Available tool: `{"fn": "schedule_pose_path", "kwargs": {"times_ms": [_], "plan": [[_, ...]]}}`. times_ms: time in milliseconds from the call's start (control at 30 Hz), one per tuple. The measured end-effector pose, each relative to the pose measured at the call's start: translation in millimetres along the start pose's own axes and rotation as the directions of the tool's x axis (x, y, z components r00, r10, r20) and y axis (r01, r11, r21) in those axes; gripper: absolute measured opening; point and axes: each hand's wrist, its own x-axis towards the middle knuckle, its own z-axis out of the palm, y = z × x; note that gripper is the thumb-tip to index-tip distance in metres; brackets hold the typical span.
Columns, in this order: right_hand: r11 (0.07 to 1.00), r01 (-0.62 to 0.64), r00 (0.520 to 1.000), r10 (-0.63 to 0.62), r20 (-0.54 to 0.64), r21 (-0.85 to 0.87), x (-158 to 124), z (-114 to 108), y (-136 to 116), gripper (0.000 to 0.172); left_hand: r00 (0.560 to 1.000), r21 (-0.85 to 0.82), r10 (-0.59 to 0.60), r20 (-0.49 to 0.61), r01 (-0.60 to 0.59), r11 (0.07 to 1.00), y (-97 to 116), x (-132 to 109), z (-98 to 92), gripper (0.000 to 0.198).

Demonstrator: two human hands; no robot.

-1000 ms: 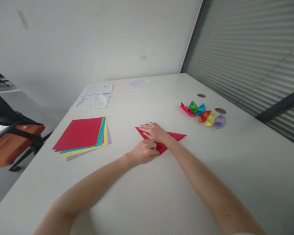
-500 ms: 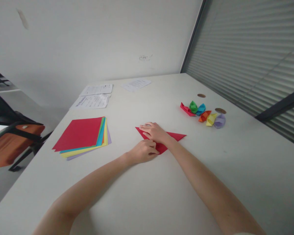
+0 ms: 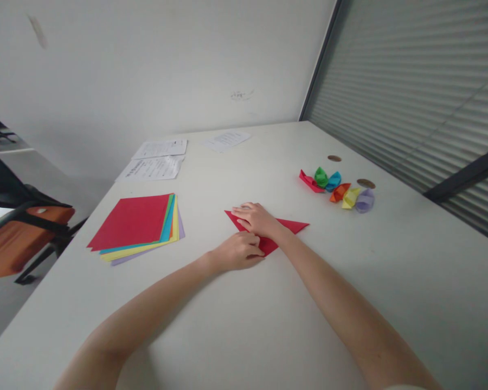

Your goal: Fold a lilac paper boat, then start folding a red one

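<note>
A sheet of red origami paper, folded into a triangle, lies on the white table with its long edge away from me and a point toward me. My right hand rests flat over its left part, fingers stretched toward the left corner. Just below and partly against it, my left hand has its fingers curled in, with the fingertips on the paper's near point. The hands cover the middle and left of the triangle, so the fold beneath them is hidden.
Left of my hands lies a fanned stack of coloured paper, red on top. Several small folded paper boats stand at the right near two round brown table inserts. Printed sheets lie at the back left. An orange chair stands beyond the left edge.
</note>
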Motion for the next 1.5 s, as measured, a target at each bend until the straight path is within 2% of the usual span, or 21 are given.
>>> {"fn": "schedule_pose_path", "kwargs": {"times_ms": [167,300,600,800,1167,1367,1500], "plan": [[1.000,-0.004,1.000,0.004,-0.001,0.004,-1.0,-3.5,-2.3,0.039,0.997,0.061,0.071,0.024,-0.073,0.995,1.2,0.9,-2.7,0.021],[1.000,-0.005,1.000,0.005,0.000,-0.001,-1.6,-4.3,-3.0,0.039,0.989,0.068,0.119,0.084,-0.125,0.990,2.8,1.9,-8.1,0.017],[1.000,0.023,1.000,-0.023,-0.012,-0.005,-2.9,-1.0,1.9,0.038,0.997,-0.159,0.066,0.035,-0.059,0.986,-1.8,1.1,-10.2,0.027],[1.000,0.022,1.000,-0.022,0.000,-0.009,-2.1,-1.6,1.4,0.038,0.996,-0.147,0.007,0.088,0.006,0.989,-1.0,0.7,-10.1,0.022],[1.000,0.023,1.000,-0.023,-0.002,-0.009,-1.8,-0.7,2.8,0.038,0.998,-0.194,-0.033,0.052,0.043,0.980,-0.2,0.1,-6.8,0.020],[1.000,0.021,1.000,-0.021,-0.001,-0.007,-1.4,-2.5,3.1,0.038,0.999,-0.218,-0.051,-0.007,0.048,0.975,-0.5,0.5,-2.3,0.019],[1.000,0.025,1.000,-0.025,0.000,-0.015,-1.2,-1.9,2.7,0.039,0.999,-0.196,-0.037,0.027,0.042,0.980,-1.1,-0.1,-4.7,0.019]]}}
